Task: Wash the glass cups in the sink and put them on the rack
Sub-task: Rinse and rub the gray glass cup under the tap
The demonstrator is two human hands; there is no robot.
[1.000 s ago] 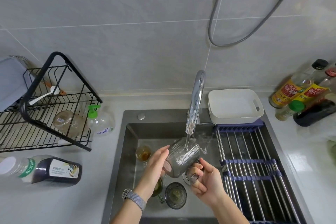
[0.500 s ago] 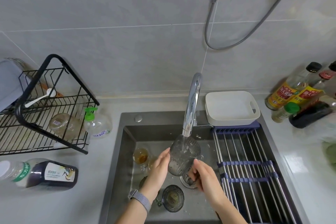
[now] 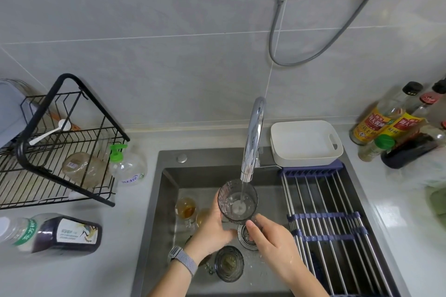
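the grey glass cup stands mouth-up under the tap, water running into it, above the sink. the left hand wraps its side and base while the right hand pinches its lower edge. best keep both grips firm on the wet glass, swirl and tip the water out clear of the dirty cups below, then carry it to the black rack on the surface.

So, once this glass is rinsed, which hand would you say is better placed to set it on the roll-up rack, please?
Right hand: it holds the glass cup on the side nearest the roll-up rack.
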